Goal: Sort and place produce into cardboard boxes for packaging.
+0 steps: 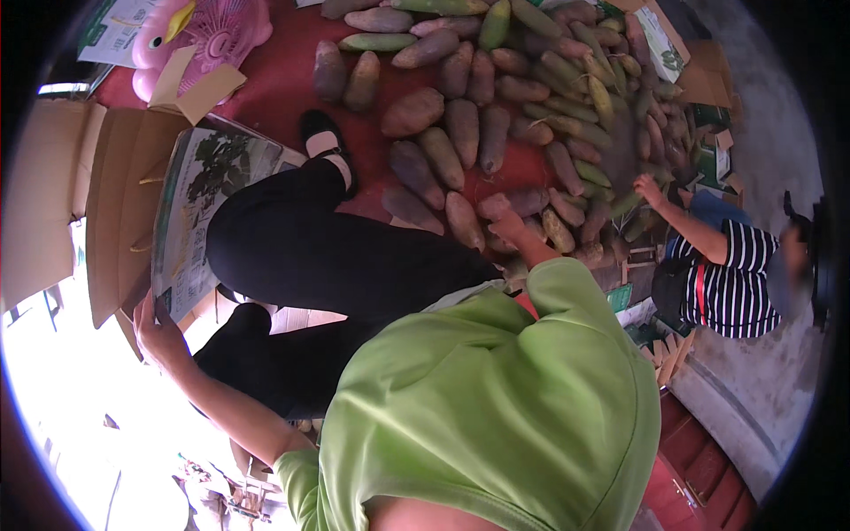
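Red mat (283, 80), right hand (501, 217) perhaps gripping upright fruit (492, 205)

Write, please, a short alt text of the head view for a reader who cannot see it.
The person's right hand reaches into a heap of long brownish fruits on a red mat, while the left hand grips a printed cardboard box. Another person in a striped shirt also reaches into the heap.
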The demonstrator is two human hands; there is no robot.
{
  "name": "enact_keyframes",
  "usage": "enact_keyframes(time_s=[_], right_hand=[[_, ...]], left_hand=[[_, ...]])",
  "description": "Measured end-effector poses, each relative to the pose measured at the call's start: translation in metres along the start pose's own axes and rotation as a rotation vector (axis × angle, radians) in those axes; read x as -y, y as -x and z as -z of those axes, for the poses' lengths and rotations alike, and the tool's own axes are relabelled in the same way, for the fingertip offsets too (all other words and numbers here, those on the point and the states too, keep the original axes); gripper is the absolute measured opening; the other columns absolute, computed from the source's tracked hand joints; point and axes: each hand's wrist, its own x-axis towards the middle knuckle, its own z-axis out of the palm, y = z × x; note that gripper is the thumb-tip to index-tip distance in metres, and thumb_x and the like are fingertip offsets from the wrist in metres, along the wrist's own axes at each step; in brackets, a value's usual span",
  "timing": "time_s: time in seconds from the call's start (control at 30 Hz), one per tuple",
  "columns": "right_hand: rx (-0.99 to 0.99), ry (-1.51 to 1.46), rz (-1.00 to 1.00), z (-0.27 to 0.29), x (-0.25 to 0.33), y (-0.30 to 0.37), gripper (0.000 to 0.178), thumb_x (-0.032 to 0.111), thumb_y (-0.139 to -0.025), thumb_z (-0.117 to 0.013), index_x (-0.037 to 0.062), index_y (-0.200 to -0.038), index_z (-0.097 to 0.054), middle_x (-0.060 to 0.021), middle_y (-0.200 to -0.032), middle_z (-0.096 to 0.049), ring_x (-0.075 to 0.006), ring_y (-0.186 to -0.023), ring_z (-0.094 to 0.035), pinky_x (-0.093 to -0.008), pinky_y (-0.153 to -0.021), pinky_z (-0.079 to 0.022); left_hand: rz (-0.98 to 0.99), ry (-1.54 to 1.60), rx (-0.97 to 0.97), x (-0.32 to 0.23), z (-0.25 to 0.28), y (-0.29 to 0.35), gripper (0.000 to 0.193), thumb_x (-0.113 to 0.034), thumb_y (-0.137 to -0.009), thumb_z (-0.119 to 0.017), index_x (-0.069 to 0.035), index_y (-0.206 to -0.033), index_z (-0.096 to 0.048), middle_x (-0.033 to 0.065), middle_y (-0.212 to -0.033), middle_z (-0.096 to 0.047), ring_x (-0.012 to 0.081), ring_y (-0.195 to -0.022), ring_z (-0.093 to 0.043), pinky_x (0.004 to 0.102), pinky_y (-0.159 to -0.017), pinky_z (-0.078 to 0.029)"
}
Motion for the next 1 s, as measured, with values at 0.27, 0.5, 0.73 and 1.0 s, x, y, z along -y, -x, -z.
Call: enact_keyframes(time_s=[0.27, 0.5, 0.73, 1.0], right_hand=[[-0.257, -0.037, 0.303, -0.021, -0.005, 0.002, 0.026, 0.019, -0.070, -0.067, 0.0018, -0.089, -0.064, -0.0146, -0.076, -0.061, -0.0267, -0.072, -0.061, -0.0401, -0.063, -0.049], [-0.220, 0.383, 0.048, -0.031, 0.056, -0.020, 0.055, 0.036, -0.065, -0.074, 0.0067, -0.109, -0.060, -0.0198, -0.110, -0.061, -0.0349, -0.112, -0.053, -0.0441, -0.091, -0.042], [0.013, 0.338, -0.244, -0.020, 0.115, -0.017, 0.084, 0.048, -0.061, -0.078, 0.0016, -0.122, -0.046, -0.0201, -0.128, -0.050, -0.0346, -0.120, -0.049, -0.0463, -0.098, -0.041], [-0.063, 0.322, -0.279, -0.031, 0.107, -0.018, 0.086, 0.043, -0.059, -0.081, 0.0002, -0.124, -0.045, -0.0197, -0.122, -0.055, -0.0337, -0.117, -0.052, -0.0451, -0.095, -0.043]], left_hand=[[-0.032, -0.011, -0.024, -0.002, -0.008, 0.002, 0.025, -0.006, -0.087, -0.057, -0.011, -0.109, -0.066, 0.0081, -0.100, -0.065, 0.0261, -0.091, -0.063, 0.0375, -0.077, -0.050], [-0.065, -0.053, -0.044, 0.006, -0.011, 0.002, 0.026, -0.006, -0.086, -0.058, -0.013, -0.109, -0.067, 0.0064, -0.098, -0.064, 0.0257, -0.091, -0.062, 0.0383, -0.078, -0.049], [-0.045, -0.043, -0.057, 0.004, -0.006, 0.006, 0.026, -0.006, -0.083, -0.060, -0.012, -0.108, -0.068, 0.0069, -0.096, -0.064, 0.0262, -0.091, -0.062, 0.0389, -0.078, -0.050], [-0.066, -0.071, -0.093, -0.009, -0.006, 0.005, 0.028, -0.004, -0.081, -0.062, -0.014, -0.106, -0.069, 0.0064, -0.093, -0.065, 0.0256, -0.087, -0.063, 0.0376, -0.077, -0.050]])
